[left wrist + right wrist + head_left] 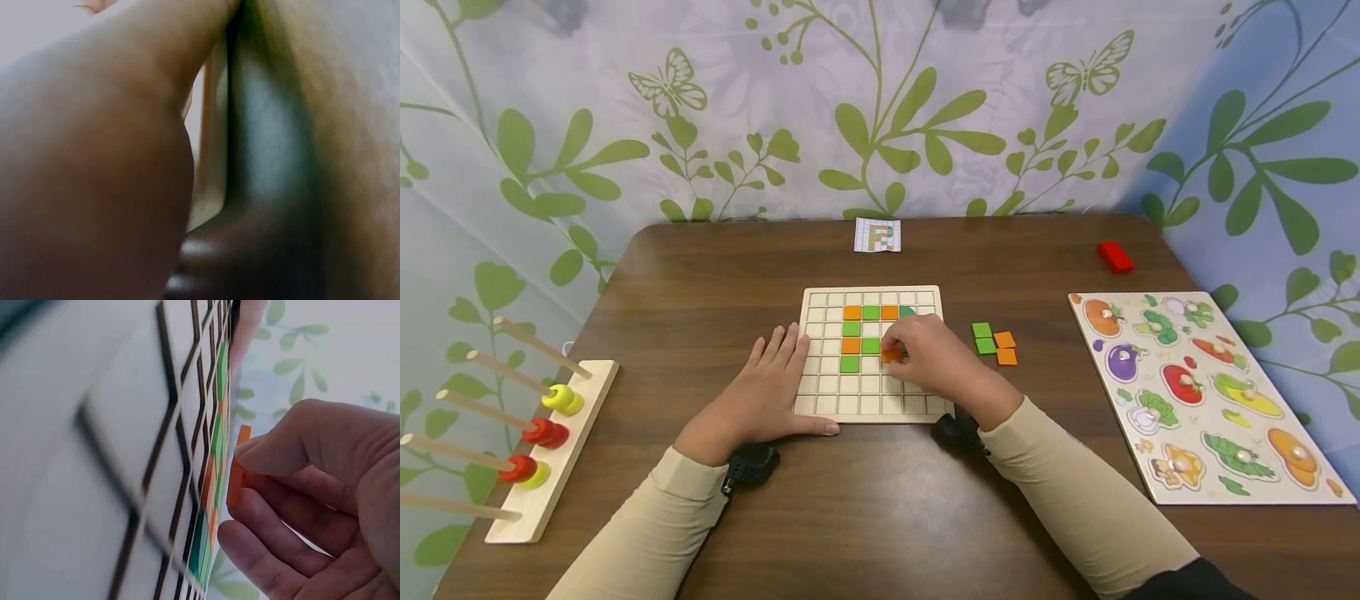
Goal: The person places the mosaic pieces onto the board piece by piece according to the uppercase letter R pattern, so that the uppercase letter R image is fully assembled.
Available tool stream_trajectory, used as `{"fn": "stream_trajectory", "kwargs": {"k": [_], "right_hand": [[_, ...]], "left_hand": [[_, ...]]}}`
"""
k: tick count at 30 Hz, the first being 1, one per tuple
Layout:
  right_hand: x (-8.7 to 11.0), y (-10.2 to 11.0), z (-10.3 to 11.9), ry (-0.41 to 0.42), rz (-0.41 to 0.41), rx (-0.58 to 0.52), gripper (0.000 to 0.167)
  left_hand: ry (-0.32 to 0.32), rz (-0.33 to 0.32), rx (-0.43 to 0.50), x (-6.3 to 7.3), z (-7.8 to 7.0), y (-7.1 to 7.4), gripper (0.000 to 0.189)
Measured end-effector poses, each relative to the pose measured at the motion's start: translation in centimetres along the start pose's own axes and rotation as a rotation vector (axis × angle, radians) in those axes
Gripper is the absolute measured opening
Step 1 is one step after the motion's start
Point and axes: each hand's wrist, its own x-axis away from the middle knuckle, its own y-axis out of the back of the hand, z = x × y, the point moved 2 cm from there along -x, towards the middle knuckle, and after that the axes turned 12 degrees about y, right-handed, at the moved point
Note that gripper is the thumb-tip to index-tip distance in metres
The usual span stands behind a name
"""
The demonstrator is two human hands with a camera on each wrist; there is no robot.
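A wooden grid board (pixel 827 404) lies at the middle of the table, with green tiles (pixel 870 312) and orange tiles (pixel 852 312) set in several cells. One darker green piece (pixel 907 311) sits near its upper right. My right hand (pixel 936 354) is over the board's right half and pinches an orange tile (pixel 239 465) between thumb and fingers; the right wrist view shows that tile just off the grid. My left hand (pixel 767 383) rests at the board's left edge, fingers straight and thumb along the lower edge. In the left wrist view the hand is blurred.
Loose green tiles (pixel 982 331) and orange tiles (pixel 1006 357) lie right of the board. A printed pattern card (pixel 877 236) is behind it. A vegetable puzzle (pixel 1120 400) and a red block (pixel 1116 257) are at right; a peg stand (pixel 561 450) with rings is at left.
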Motion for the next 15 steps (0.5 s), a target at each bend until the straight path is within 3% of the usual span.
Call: {"fn": "stream_trajectory", "kwargs": {"k": [6, 15], "right_hand": [[-1.2, -1.2, 1.4, 0.091, 0.038, 0.014, 0.016], [-2.1, -2.2, 2.9, 0.131, 0.094, 0.001, 0.013]], "left_hand": [[-0.006, -0.002, -0.008, 0.0, 0.1, -0.1, 0.146], [-0.011, -0.014, -0.012, -0.1, 0.2, -0.2, 0.145]]}}
